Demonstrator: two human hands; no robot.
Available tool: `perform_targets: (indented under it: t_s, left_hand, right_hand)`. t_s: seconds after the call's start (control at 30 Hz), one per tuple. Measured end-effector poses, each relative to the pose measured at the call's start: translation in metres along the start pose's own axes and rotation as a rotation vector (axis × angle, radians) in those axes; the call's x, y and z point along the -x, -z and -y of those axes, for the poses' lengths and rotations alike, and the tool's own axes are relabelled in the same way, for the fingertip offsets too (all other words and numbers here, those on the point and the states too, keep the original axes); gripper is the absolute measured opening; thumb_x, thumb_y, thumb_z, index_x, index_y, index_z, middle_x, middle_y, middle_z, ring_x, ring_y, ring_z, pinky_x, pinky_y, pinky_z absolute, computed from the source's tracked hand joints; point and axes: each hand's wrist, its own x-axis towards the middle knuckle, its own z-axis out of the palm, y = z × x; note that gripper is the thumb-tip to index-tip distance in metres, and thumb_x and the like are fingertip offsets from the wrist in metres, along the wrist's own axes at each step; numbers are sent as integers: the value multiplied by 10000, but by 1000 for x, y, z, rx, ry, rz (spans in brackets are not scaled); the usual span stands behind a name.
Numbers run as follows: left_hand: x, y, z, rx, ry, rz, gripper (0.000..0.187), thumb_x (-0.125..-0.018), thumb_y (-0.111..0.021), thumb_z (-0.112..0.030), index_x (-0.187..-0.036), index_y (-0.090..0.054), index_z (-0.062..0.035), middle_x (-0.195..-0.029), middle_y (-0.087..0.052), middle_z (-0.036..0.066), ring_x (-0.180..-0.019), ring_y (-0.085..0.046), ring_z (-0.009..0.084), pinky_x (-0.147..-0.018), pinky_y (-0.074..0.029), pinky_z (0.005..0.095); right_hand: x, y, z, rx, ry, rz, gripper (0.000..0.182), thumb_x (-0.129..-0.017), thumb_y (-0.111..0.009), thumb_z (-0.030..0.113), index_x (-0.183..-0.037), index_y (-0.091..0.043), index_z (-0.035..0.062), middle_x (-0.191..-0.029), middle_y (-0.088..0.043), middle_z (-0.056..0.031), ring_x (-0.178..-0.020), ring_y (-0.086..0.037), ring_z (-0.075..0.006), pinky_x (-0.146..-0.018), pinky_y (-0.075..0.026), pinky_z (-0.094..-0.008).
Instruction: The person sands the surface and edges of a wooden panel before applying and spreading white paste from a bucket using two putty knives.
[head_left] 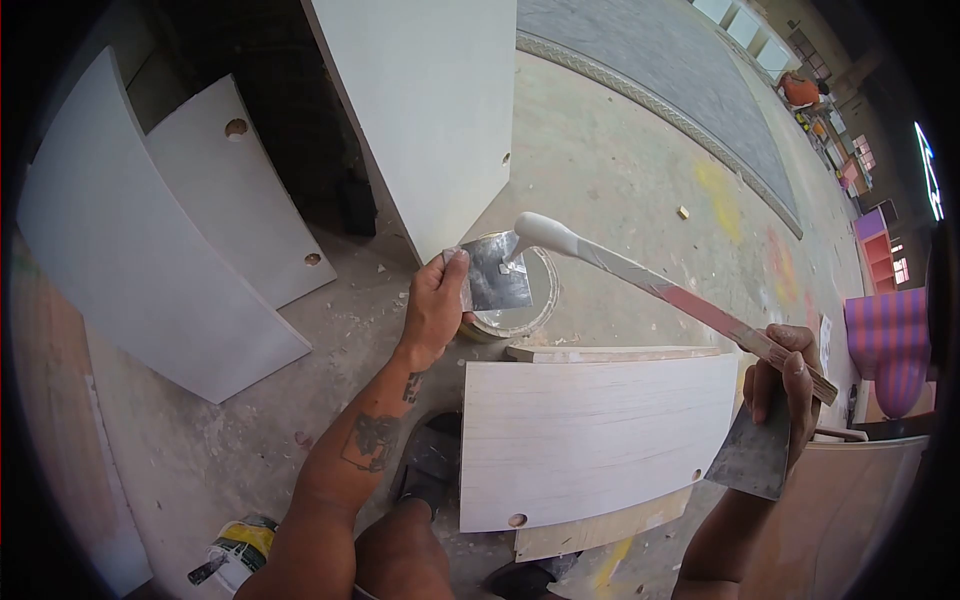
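My left hand [430, 310] grips a flat metal filler spreader [485, 285] over the mouth of an open round can [546, 312]. In my right hand [785, 375] is a long wooden stirring stick [680, 300], slanting up to the left. Thick white filler [545, 232] coats its far end, and a strand of it hangs down onto the spreader's face. The same hand also holds a second metal spreader [752, 455], which points downward. Below the can lies a white-faced board [600, 435] with round holes near its lower edge, on top of other wooden pieces.
A tall white panel [440, 110] stands behind the can. Curved white panels [160, 240] lean at the left. A paint-smeared tub [240, 550] sits near my leg. A grey slab [660, 80] with a patterned edge lies beyond, and a person in orange [800, 90] is far right.
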Motion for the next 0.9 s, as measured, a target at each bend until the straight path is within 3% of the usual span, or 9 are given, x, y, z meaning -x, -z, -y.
perform_targets:
  t_s: [0.43,0.9]
  left_hand:
    - [9,-11,-5,21,31,0,325,-1090,-502,-337,-1064,-667,-58,-802,-619,-39,-620,-566,21,-484,-473,198]
    - [13,-10,2,64,19,16,298,-1089,-511,-316,-1022,-656,-64,-748,-587,-46,-579,-539,21,-466,-461,204]
  right_hand:
    - [15,14,20,126,88,75,441,-973,-627,368,-1087,-617,-58,-618,-572,-57,-478,-360,-51,-535,-293,-230]
    - [34,15,30,209,230,30,446,-984,-596,381,-1133,-596,-39,-603,-557,-56,-523,-392,-67,-565,-320,-247]
